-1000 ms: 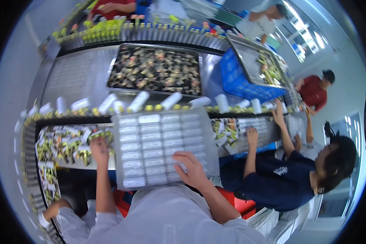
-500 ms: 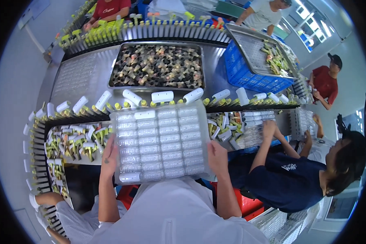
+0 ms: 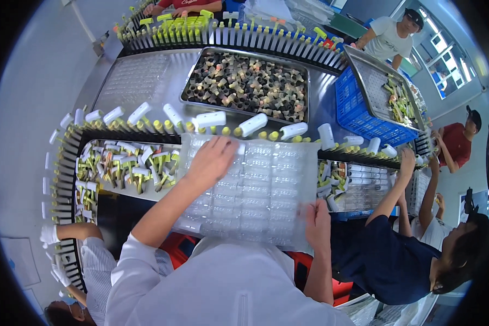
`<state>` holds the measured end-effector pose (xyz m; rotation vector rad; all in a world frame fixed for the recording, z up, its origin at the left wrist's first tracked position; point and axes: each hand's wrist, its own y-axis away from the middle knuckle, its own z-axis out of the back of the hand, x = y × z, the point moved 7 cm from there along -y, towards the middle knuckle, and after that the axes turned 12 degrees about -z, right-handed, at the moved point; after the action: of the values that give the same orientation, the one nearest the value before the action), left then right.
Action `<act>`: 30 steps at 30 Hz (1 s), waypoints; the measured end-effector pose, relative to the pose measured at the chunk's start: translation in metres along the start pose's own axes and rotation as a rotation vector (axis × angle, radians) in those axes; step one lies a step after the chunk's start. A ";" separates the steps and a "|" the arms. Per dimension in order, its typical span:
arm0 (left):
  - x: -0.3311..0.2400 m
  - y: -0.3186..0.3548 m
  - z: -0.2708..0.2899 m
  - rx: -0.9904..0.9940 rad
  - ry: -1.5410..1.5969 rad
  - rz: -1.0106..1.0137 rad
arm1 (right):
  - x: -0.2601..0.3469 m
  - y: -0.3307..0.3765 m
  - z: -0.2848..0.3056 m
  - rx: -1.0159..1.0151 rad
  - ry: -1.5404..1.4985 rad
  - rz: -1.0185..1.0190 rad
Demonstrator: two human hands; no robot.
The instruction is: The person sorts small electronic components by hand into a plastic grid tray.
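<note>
A clear plastic blister tray (image 3: pixel 271 190) with rows of moulded pockets is held in front of my body. My right hand (image 3: pixel 317 220) grips its right edge, thumb on top. Across the tray's upper left reaches my left hand (image 3: pixel 214 157), its fingers closed on a white plastic piece (image 3: pixel 240 148) in the top row; only the piece's end shows beside the fingers. Another white rounded piece (image 3: pixel 188 225) lies in the pocket at the lower left corner. The other pockets in sight hold nothing.
Behind the tray curves a conveyor of upright yellow-tipped holders, some topped by white heads (image 3: pixel 254 125). Beyond are a metal tray of small dark-and-pale parts (image 3: pixel 244 81) and a blue crate (image 3: pixel 358 108). Yellow-and-white parts (image 3: pixel 130 163) are piled left. A co-worker in dark blue (image 3: pixel 391 255) works close on the right.
My left hand has let go of the tray's left edge and moved over its top row to the white piece. The view has shifted, and the tray appears farther right.
</note>
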<state>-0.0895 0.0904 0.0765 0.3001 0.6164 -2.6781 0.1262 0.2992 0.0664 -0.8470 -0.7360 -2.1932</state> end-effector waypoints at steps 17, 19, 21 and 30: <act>-0.021 0.070 0.129 -0.354 0.264 -0.234 | -0.008 0.027 0.006 -0.020 -0.580 -0.054; -0.046 0.077 0.116 -0.018 0.189 -0.321 | -0.013 0.026 0.014 -0.116 -0.543 -0.023; -0.077 0.090 0.104 0.221 0.195 -0.435 | -0.024 0.030 0.018 -0.160 -0.717 -0.171; -0.086 0.088 0.052 0.166 -0.047 -0.601 | -0.025 0.057 0.076 -0.330 -0.878 -0.079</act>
<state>0.0176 0.0198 0.1142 0.1014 0.5323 -3.3114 0.2096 0.3254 0.1105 -2.0357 -0.8030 -1.9841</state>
